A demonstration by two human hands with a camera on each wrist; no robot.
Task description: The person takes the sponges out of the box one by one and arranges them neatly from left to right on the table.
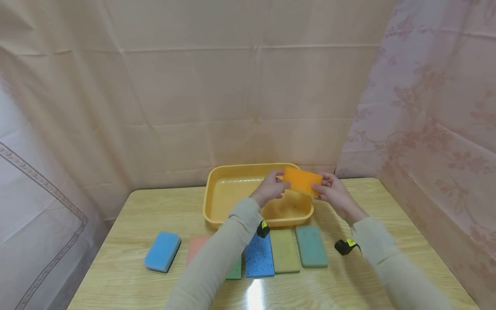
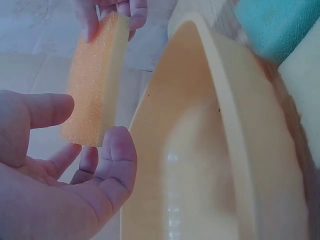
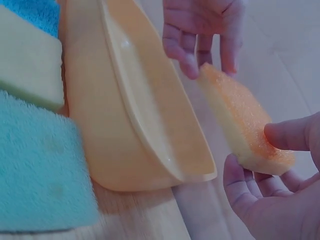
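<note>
A two-layer sponge (image 1: 303, 181), orange on one face and pale yellow on the other, is held up over the right part of a yellow plastic tub (image 1: 258, 223). My left hand (image 1: 269, 188) pinches its left end between thumb and fingers. At the opposite end, my right hand (image 1: 336, 196) grips it with the thumb on the orange face (image 3: 237, 107) and fingers under the pale side. The left wrist view shows the sponge (image 2: 90, 85) tilted beside the tub wall (image 2: 250, 125), apart from it.
Along the table's front lie a light blue sponge (image 1: 162, 252), a pink one (image 1: 196, 246), a green one (image 1: 234, 270) partly under my left sleeve, a speckled blue one (image 1: 260, 258), a yellow one (image 1: 285, 252) and a teal one (image 1: 311, 247). A cloth curtain (image 1: 248, 86) hangs behind the table.
</note>
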